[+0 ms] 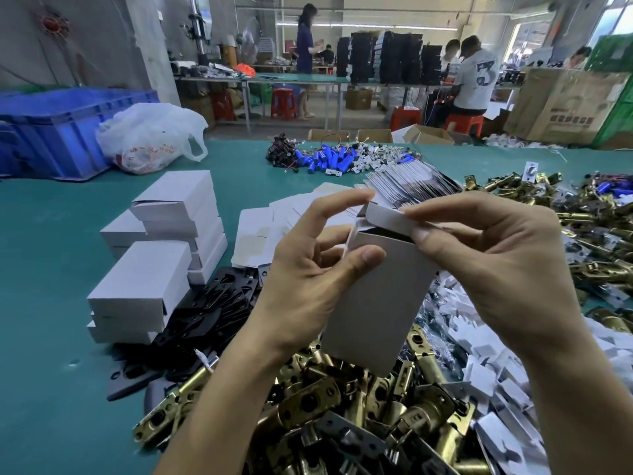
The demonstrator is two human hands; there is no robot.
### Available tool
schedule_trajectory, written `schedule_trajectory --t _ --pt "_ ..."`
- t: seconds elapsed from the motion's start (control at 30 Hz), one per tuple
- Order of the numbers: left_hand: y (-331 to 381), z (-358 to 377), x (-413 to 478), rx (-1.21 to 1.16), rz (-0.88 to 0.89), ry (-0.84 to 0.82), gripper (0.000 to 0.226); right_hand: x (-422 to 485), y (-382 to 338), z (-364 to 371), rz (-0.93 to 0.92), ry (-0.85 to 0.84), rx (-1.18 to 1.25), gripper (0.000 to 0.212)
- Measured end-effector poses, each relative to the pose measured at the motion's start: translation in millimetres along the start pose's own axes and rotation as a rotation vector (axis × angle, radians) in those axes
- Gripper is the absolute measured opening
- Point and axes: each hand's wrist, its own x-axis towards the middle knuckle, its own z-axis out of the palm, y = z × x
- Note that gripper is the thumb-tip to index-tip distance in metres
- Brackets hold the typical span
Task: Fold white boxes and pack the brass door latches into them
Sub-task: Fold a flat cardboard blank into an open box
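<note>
Head view: our left hand (308, 279) grips the white box (376, 303) above the brass latches (308, 402), thumb pressed on its front. Our right hand (496, 255) pinches its top flap (387, 217).

A long green-topped table (294, 78) spans the back of the hall; red plastic stools (283, 102) stand under it on a grey floor (291, 126); left of it rises a pale pillar (154, 46); above it runs a strip light (366, 26); far to its right, bright windows (616, 18).
</note>
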Motion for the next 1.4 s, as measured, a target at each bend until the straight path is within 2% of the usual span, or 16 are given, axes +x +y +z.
schedule_trajectory --t 0.13,0.3,0.4,0.47,0.6,0.8,0.9,1.0,1.13,1.33,1.4 --pt "-1.5 2.5 0.3 0.02 0.027 0.009 0.038 -0.2 -0.8 -2.1 0.036 -0.041 0.014 0.017" --pt "-4.1 5.7 -0.2 0.047 0.072 0.041 0.028 -1.3 0.2 3.9 0.06 -0.09 -0.009 0.026" --pt "-6.1 4.9 -0.1 0.066 0.109 0.04 0.023 -1.1 -3.6 6.6 0.033 -0.094 -0.027 0.015" --pt "-8.2 4.7 -0.6 0.081 0.105 0.032 0.024 -0.9 -4.5 7.0 0.048 -0.099 -0.034 0.015" --pt "-9.0 6.7 -0.8 0.086 0.07 0.072 0.018 -1.6 -1.9 11.0 0.068 -0.041 -0.081 0.029" --pt "-7.5 5.8 -0.3 0.096 0.023 0.161 0.018 -4.6 3.6 19.3 0.056 0.035 -0.067 0.012" --pt "-9.4 3.9 -0.4 0.099 0.016 0.187 0.02 -3.8 4.6 17.3 0.095 -0.029 0.041 0.015" --pt "-11.8 2.1 0.5 0.099 0.008 0.214 0.024 -2.9 7.0 7.8 0.192 -0.15 0.171 0.029" --pt "-14.1 0.1 1.2 0.1 -0.009 0.238 0.033 -2.6 8.8 1.8 0.251 -0.244 0.178 0.04" --pt "-12.9 -1.0 2.5 0.113 -0.041 0.255 0.038 -1.6 11.2 3.9 0.228 -0.263 0.176 0.036" --pt "-14.8 -0.7 2.0 0.128 -0.041 0.249 0.032 -1.8 13.6 5.3 0.209 -0.263 0.13 0.032"
